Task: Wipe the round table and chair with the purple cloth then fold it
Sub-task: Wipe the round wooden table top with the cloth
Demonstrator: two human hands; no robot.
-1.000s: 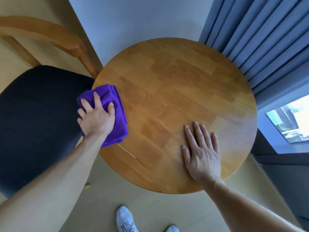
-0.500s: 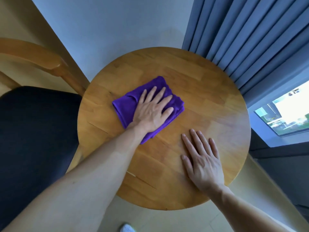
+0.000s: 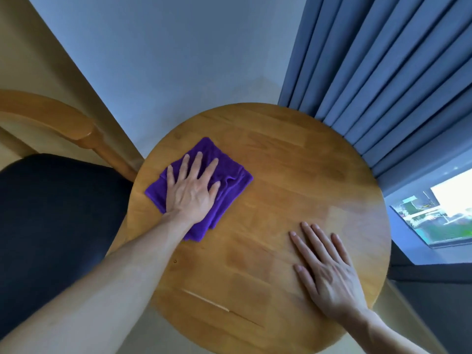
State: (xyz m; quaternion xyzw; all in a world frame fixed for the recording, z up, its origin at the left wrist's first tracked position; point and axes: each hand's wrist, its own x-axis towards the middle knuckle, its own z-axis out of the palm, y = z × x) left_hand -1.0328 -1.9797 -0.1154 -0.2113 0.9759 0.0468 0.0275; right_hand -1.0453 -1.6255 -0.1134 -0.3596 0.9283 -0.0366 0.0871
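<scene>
A folded purple cloth lies on the left part of the round wooden table. My left hand presses flat on the cloth with its fingers spread and covers its middle. Flat on the bare wood near the table's right front edge rests my right hand, palm down and holding nothing. The chair stands to the left of the table, with a dark padded seat and a curved wooden armrest that reaches almost to the table's rim.
Blue pleated curtains hang against the table's far right edge. A bright window sits low at the right. A pale wall stands behind the table. A light scratch marks the wood near the front.
My left hand swept the cloth from the table's left edge to its middle, then back toward the left. My right hand stayed flat on the table.
</scene>
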